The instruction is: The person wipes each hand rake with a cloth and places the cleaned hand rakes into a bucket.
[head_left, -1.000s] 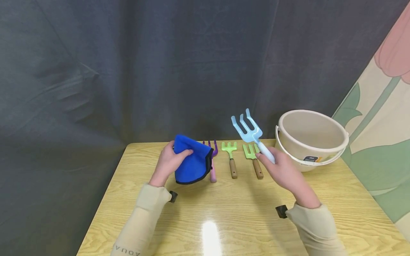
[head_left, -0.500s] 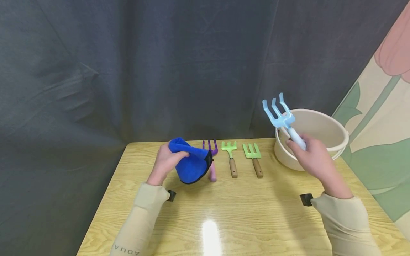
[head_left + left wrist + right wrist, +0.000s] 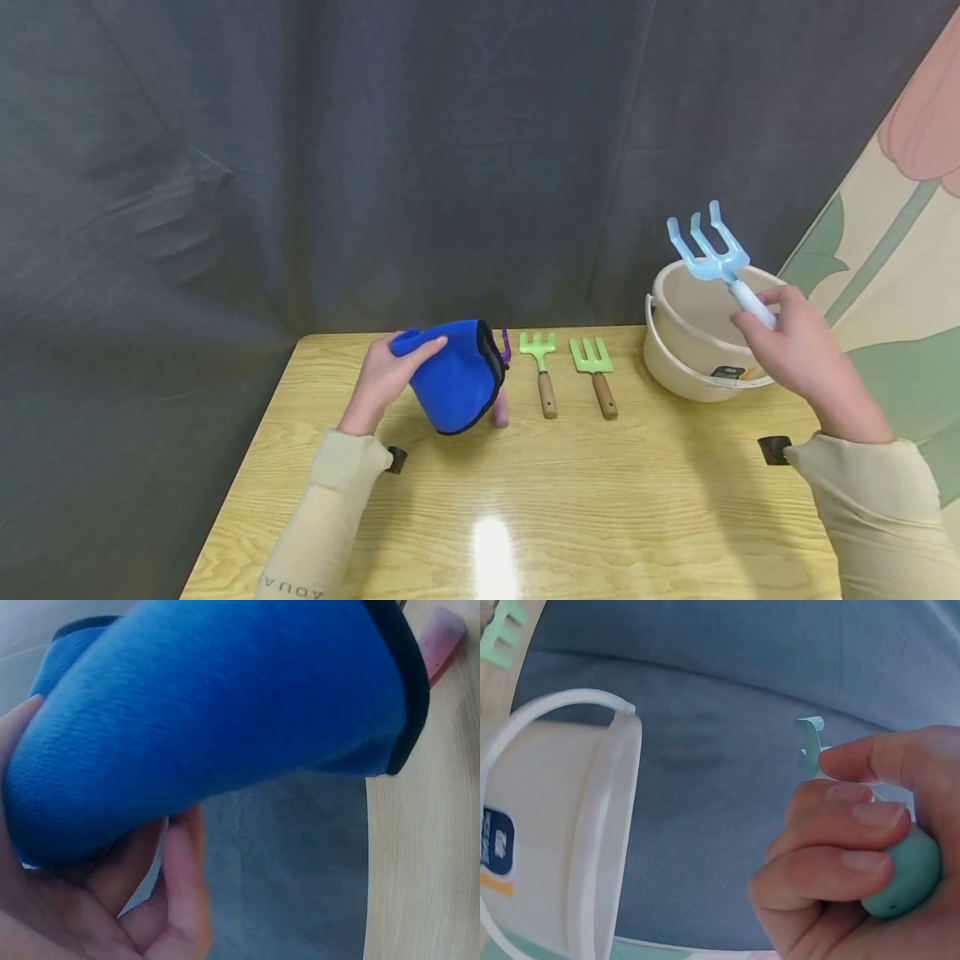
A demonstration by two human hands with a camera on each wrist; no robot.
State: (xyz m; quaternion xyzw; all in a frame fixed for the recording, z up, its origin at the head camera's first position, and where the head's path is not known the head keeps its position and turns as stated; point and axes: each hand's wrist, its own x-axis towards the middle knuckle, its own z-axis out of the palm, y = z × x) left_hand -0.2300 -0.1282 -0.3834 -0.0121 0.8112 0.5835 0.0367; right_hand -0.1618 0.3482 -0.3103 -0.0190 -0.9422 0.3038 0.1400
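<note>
A blue cloth (image 3: 457,375) with black edging is pinched in my left hand (image 3: 382,375), its free part hanging over the table and partly covering a purple garden fork (image 3: 500,408). In the left wrist view the cloth (image 3: 225,697) lies folded between thumb and fingers. My right hand (image 3: 802,346) grips the handle of a light blue hand fork (image 3: 716,262), tines up, in front of and above the cream bucket (image 3: 675,367). The right wrist view shows the fingers (image 3: 840,847) curled round that handle, whose rounded end (image 3: 907,874) sticks out.
Two green garden forks with wooden handles, one (image 3: 546,375) left of the other (image 3: 597,375), lie on the wooden table (image 3: 600,500). The bucket's white handle hangs down its side. A dark curtain (image 3: 450,167) stands behind, a flower-patterned cloth (image 3: 885,333) at the right.
My right hand has carried the light blue fork right and upward, from above the green forks to the bucket. The blue cloth has turned and folded a little in my left hand.
</note>
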